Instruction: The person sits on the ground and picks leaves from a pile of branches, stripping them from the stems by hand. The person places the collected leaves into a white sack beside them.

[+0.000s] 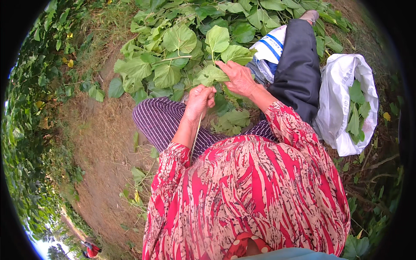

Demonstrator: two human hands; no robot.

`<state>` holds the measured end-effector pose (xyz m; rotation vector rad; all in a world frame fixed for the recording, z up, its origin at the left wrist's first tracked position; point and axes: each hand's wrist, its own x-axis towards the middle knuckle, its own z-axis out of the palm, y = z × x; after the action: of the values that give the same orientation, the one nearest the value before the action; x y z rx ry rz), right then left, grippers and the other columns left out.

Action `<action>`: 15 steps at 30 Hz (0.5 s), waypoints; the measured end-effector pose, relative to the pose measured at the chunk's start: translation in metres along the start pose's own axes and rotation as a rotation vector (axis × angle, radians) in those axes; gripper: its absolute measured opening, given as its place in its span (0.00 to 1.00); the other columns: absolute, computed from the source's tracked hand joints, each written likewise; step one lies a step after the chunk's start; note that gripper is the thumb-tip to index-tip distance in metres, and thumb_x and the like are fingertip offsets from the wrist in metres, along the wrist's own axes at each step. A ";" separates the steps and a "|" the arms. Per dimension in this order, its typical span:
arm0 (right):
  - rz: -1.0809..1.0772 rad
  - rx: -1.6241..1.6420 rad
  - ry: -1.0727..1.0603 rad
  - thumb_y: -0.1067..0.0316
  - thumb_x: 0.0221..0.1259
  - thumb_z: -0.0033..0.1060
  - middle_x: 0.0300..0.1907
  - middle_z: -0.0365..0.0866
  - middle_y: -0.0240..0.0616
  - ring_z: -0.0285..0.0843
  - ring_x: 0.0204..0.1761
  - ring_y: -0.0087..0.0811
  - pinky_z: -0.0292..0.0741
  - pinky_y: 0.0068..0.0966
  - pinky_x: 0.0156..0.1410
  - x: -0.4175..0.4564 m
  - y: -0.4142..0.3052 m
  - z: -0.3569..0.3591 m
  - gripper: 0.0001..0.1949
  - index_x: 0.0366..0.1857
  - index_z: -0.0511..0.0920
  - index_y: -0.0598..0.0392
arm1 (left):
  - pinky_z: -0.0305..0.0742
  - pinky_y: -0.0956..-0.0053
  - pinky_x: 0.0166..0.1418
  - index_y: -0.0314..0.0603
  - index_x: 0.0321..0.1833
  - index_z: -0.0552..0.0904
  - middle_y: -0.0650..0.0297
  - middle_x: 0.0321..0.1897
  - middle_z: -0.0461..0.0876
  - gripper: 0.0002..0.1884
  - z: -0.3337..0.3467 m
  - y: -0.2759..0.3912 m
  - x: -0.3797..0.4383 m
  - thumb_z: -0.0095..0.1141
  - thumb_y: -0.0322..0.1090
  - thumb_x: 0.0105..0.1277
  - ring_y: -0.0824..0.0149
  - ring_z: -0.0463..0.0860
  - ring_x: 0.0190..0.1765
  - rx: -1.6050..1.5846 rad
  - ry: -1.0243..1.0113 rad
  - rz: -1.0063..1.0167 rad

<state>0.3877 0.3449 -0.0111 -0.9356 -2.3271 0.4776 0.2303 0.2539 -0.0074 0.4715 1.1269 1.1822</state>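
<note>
My left hand [201,101] is closed round the lower part of a leafy branch, whose pale bare stem [197,133] runs down past my wrist. Just above it, my right hand [240,78] has thumb and fingers at the same branch's upper stem, among its broad green leaves [217,39]. One leaf [211,75] hangs between the two hands and hides part of the stem. Beyond my hands lies a large heap of cut leafy branches [182,37]. Loose leaves [232,121] rest between my legs, below my right hand.
A white woven sack [334,107] stands at the right, mouth open, with green leaves [357,112] inside. Beside it stretches a leg in dark trousers [295,65], next to a blue-striped white bag [273,45]. Leafy bushes [29,130] line the left. A person in red [92,250] is far off, lower left.
</note>
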 end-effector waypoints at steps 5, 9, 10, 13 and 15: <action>0.066 0.035 0.018 0.73 0.36 0.62 0.33 0.71 0.40 0.75 0.39 0.43 0.74 0.37 0.39 -0.009 -0.007 0.007 0.22 0.44 0.75 0.51 | 0.64 0.79 0.20 0.36 0.28 0.75 0.65 0.18 0.71 0.09 -0.001 0.015 0.019 0.50 0.33 0.64 0.72 0.69 0.16 0.180 -0.008 0.022; 0.053 0.070 0.050 0.75 0.37 0.60 0.32 0.70 0.40 0.75 0.37 0.43 0.74 0.36 0.37 -0.016 -0.014 0.001 0.21 0.43 0.76 0.51 | 0.64 0.80 0.20 0.40 0.27 0.76 0.68 0.18 0.72 0.12 0.011 0.024 0.033 0.49 0.37 0.67 0.74 0.68 0.16 0.246 -0.044 0.036; 0.052 0.074 0.043 0.75 0.38 0.60 0.32 0.70 0.40 0.75 0.36 0.43 0.74 0.36 0.37 -0.016 -0.016 -0.001 0.21 0.43 0.76 0.51 | 0.63 0.80 0.20 0.41 0.26 0.76 0.68 0.18 0.72 0.12 0.015 0.026 0.036 0.50 0.38 0.67 0.74 0.68 0.16 0.201 -0.047 0.026; 0.062 0.070 0.060 0.75 0.37 0.59 0.29 0.69 0.40 0.74 0.35 0.43 0.73 0.37 0.36 -0.017 -0.014 -0.002 0.19 0.41 0.76 0.51 | 0.63 0.80 0.20 0.42 0.26 0.77 0.69 0.19 0.74 0.13 0.018 0.023 0.048 0.54 0.40 0.66 0.76 0.68 0.18 0.207 -0.063 0.075; 0.083 0.031 0.043 0.75 0.37 0.58 0.29 0.69 0.40 0.74 0.34 0.43 0.73 0.37 0.35 -0.019 -0.012 -0.002 0.18 0.39 0.76 0.51 | 0.64 0.82 0.22 0.41 0.27 0.78 0.70 0.20 0.75 0.11 0.016 0.019 0.055 0.56 0.38 0.65 0.77 0.69 0.20 0.318 -0.096 0.117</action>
<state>0.3941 0.3233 -0.0106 -1.0206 -2.2427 0.5205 0.2331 0.3141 -0.0099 0.8389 1.2213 1.0712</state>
